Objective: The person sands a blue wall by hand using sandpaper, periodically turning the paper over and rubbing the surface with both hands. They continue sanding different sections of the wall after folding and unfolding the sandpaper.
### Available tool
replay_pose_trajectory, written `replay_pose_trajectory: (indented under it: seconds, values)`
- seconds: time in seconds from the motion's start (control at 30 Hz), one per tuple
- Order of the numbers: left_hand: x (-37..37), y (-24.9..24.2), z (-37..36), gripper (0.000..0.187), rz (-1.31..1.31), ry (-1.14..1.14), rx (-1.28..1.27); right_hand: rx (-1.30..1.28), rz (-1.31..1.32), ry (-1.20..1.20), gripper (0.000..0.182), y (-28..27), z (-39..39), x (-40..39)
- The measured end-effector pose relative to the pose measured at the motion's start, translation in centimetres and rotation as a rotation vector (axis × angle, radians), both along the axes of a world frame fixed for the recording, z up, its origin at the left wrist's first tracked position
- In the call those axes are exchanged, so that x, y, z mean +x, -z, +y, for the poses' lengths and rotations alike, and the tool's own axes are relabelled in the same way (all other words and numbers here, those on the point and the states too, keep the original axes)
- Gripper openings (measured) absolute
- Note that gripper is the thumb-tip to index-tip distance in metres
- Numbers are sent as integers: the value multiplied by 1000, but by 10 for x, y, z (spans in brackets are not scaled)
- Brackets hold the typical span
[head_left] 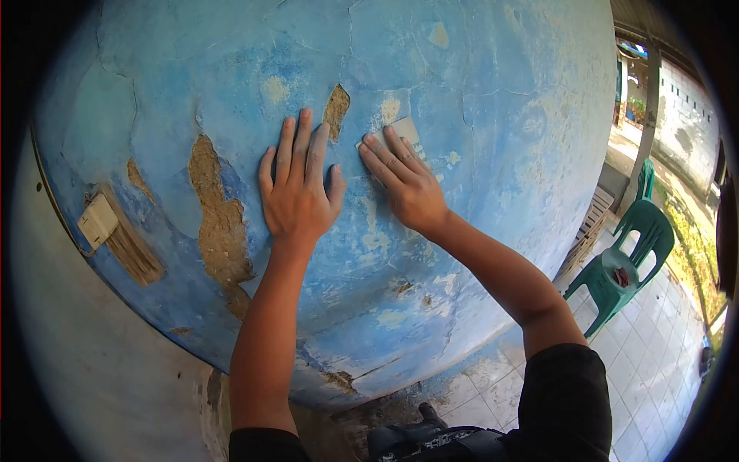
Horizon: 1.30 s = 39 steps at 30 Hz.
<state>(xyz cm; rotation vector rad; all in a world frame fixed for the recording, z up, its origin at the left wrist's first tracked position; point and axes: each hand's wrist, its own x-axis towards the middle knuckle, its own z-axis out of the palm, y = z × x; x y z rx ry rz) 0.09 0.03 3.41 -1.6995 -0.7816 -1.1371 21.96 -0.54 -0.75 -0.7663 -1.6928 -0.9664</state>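
Note:
My left hand point(296, 196) lies flat against the blue wall point(508, 138), fingers spread and pointing up, with nothing in it. To its right, my right hand point(409, 186) presses a small pale sheet, seemingly sandpaper point(406, 131), against the wall. The fingers cover much of that sheet; one corner sticks out above them. Between the two hands, a little higher, is a chipped brown patch point(336, 112) of bare wall. Pale scuffed paint point(375, 239) runs below my right hand.
A larger strip of exposed brown wall point(219, 215) is at left, beside a switch box point(98, 221) on a wooden block point(135, 250). Green plastic chairs point(608, 269) stand at right on white floor tiles point(643, 369). A slatted crate point(589, 227) is near the wall's right edge.

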Motion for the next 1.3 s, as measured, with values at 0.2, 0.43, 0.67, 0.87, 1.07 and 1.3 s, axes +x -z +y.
replay_pose_trajectory:
  seconds: [0.2, 0.43, 0.67, 0.87, 1.07, 1.3]
  values:
    - [2, 4, -5, 67, 16, -46, -35, 85, 89, 121, 54, -29, 4, 20]
    - [2, 4, -4, 68, 12, -34, -28, 105, -174, 122, 52, -38, 3, 32]
    - [0, 7, -2, 67, 27, -36, -29, 41, -38, 80, 53, 1, 3, 3]
    - [0, 5, 1, 67, 13, -13, 9, 176, 65, 217, 55, -40, 12, 23]
    - [0, 7, 0, 69, 13, -3, 9, 158, -131, 318, 52, -30, -3, 30]
    - [-1, 5, 1, 66, 3, 15, 9, 70, 54, 118, 50, -4, 0, -3]
